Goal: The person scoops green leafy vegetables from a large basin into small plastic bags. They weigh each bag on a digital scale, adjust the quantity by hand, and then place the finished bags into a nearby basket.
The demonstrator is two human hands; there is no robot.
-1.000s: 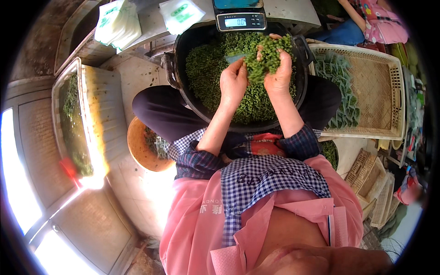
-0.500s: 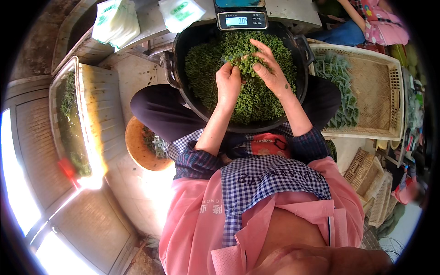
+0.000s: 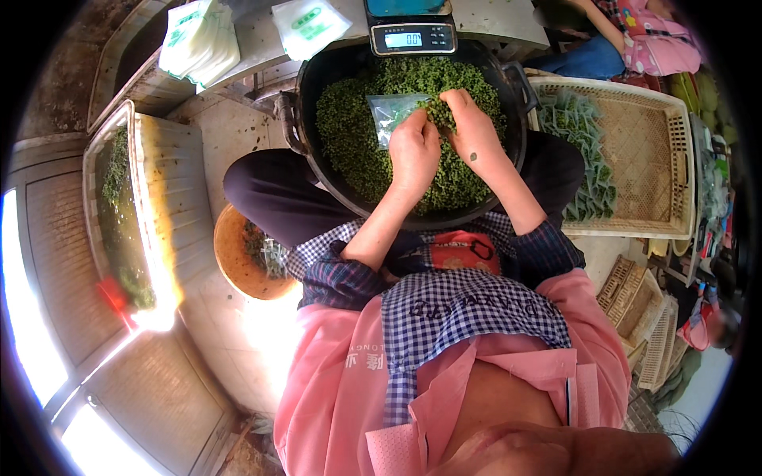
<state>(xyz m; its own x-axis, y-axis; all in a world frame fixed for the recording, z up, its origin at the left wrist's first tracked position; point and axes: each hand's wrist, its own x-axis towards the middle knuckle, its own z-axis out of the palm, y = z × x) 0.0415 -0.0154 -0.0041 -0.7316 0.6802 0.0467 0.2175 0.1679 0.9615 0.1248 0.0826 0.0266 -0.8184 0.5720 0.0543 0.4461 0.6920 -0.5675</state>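
Observation:
My left hand [image 3: 413, 155] is closed on a small clear plastic bag [image 3: 383, 113] with green print, held over a large black tub [image 3: 307, 97] full of small green berry clusters [image 3: 344, 136]. My right hand [image 3: 476, 136] is just beside it, fingers closed on a small bunch of green berries [image 3: 438, 110] at the mouth of the bag. A digital scale [image 3: 413, 39] stands just beyond the tub. Two stacks of printed bags [image 3: 199, 43], [image 3: 309, 24] lie on the metal bench left of the scale.
A crate [image 3: 652, 182] of filled bags is at right, a water-filled white bin [image 3: 159, 159] at left, an orange bowl [image 3: 232, 254] by my left knee. Another person's arm [image 3: 603, 25] shows at upper right, stacked crates [image 3: 635, 301] at lower right.
The bunch of berries in my hands has shrunk. The bag now shows clearly in my left hand; my right hand's spread fingers have closed in toward its mouth.

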